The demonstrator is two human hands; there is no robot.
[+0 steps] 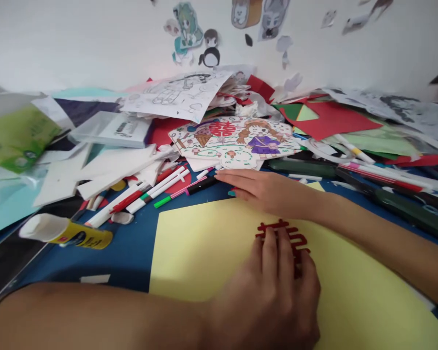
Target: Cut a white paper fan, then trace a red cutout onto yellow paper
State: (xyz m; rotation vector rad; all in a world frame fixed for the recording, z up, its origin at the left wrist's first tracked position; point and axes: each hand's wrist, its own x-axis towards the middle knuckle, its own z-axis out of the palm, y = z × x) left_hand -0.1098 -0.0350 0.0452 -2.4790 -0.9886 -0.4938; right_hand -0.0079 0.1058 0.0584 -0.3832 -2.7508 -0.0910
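A yellow sheet of paper [204, 243] lies on the blue tabletop in front of me. My left hand [277, 287] rests on it, fingers stretched over a dark red paper cutout [297, 238] and partly hiding it. Beyond it, my right hand [259, 189] reaches in from the right, its fingers extended leftward over the sheet's far edge. Its fingertips are close to a black marker [201, 185]; whether they touch it I cannot tell. Something red shows beneath that hand, mostly hidden.
A yellow glue stick [91, 238] with a white cap lies to the left. Several markers [164, 187] lie beyond the sheet, below a decorated drawing [237, 138]. Dark green-handled tools [412, 206] lie at right. Paper scraps [336, 116] heap against the wall.
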